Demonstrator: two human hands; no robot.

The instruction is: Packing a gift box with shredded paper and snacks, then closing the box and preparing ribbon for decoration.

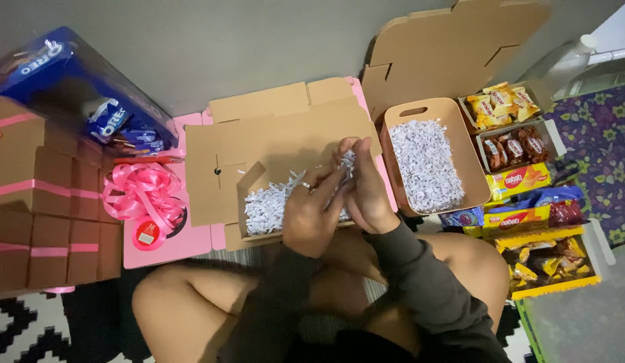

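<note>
Head view. The open cardboard box (285, 151) lies flat-lidded on a pink low table (171, 245) and serves as the landmark. Its tray holds a heap of white shredded paper (265, 205). Directly above the near right corner of the box, the left hand (312, 215) and the right hand (366, 188) meet, fingers curled together around a tuft of the same shredded paper; both hands are closed on it, and strands stick up between the fingertips.

Just right of the box stands a tan bin (460, 144) with a handle slot, filled nearly to the rim with shredded paper. Behind the bin, flat cardboard blanks (453, 47) lean against the wall. Farther right of the box, small trays hold wrapped snacks: yellow packets (501, 104) in the far one, dark red packets (514, 148) in the next, and a yellow-edged carton (548, 259) of mixed wrappers nearest the person.

Left of the box, on the pink table, sits a coil of pink ribbon (141, 195). Beyond it stands a stack of closed brown boxes (44, 222) banded in pink, and behind them a blue biscuit carton (70, 84) lying on its side.
</note>
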